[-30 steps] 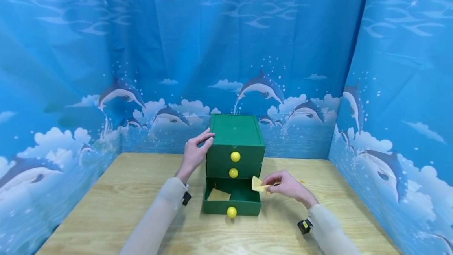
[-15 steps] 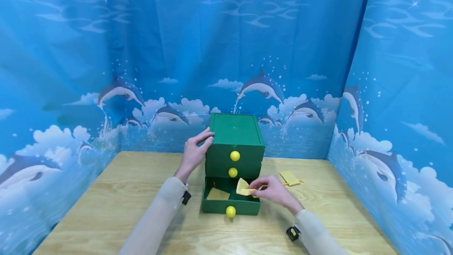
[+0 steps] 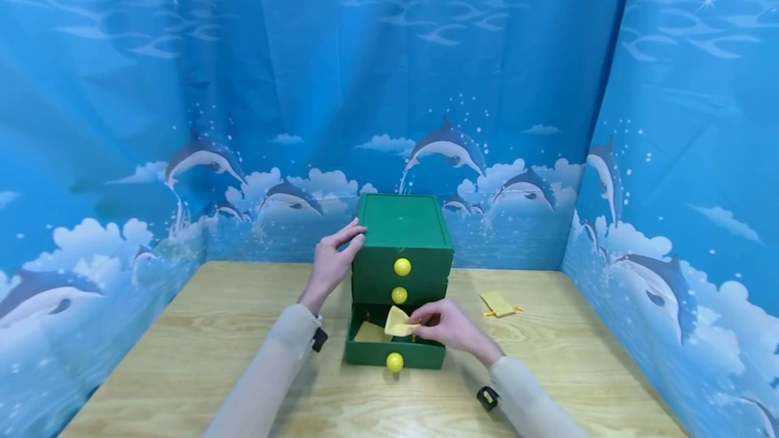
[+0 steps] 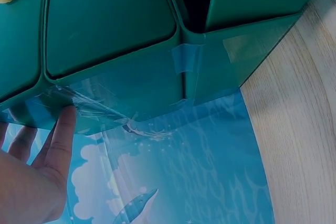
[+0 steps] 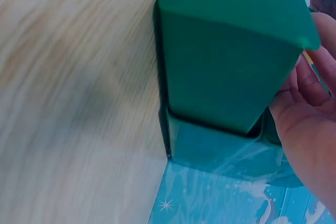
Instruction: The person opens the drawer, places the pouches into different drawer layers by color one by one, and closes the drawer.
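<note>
A green drawer cabinet (image 3: 403,222) with yellow round knobs stands on the table, its bottom drawer (image 3: 420,357) pulled out. My left hand (image 3: 331,261) rests on the cabinet's upper left side; in the left wrist view its fingertips touch the taped side wall. Over the open drawer, my right hand (image 3: 452,327) pinches a small yellow drawstring pouch (image 3: 397,322). Another yellow pouch (image 3: 368,332) lies in the drawer's left part, partly behind the held one. In the right wrist view the drawer's wall (image 5: 226,72) hides the held pouch and the fingertips.
On the table right of the cabinet lies one more yellow pouch (image 3: 498,303) with orange cords. The wooden table (image 3: 255,330) backs onto a blue dolphin-print curtain (image 3: 292,86), which also runs along both sides.
My right hand has moved left with the pouch, from the drawer's right edge to above its middle. The pouch on the table has come into view. My left hand has stayed on the cabinet.
</note>
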The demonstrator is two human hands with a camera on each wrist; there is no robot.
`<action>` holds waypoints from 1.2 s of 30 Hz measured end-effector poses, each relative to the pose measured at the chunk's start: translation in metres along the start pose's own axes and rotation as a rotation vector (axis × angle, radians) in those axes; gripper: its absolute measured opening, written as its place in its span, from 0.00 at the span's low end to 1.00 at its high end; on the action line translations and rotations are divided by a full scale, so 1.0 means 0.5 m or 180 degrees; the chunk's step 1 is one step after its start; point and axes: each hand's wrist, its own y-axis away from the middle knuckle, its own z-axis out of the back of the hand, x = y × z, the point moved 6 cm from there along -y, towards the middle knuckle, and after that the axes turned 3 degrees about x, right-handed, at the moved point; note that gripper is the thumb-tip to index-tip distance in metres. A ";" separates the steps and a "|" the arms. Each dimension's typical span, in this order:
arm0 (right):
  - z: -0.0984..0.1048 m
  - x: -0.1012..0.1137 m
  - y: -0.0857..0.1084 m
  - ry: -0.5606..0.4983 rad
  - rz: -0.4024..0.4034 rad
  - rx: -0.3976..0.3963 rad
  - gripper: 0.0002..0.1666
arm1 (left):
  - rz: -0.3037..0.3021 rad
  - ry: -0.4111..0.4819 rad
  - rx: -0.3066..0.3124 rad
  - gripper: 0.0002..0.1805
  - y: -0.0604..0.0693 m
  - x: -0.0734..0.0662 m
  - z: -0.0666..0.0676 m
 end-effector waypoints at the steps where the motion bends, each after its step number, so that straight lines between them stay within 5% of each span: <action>1: -0.002 0.001 -0.004 0.0008 0.0004 0.0002 0.08 | 0.0003 -0.0005 0.0005 0.21 0.000 0.000 0.000; 14: -0.035 0.013 -0.036 0.0377 -0.0107 0.0142 0.07 | -0.0018 0.0010 0.0004 0.21 0.005 0.000 -0.002; 36: -0.040 0.017 -0.050 0.0299 0.0111 0.0104 0.10 | -0.0010 0.0002 -0.0022 0.20 0.003 -0.005 -0.001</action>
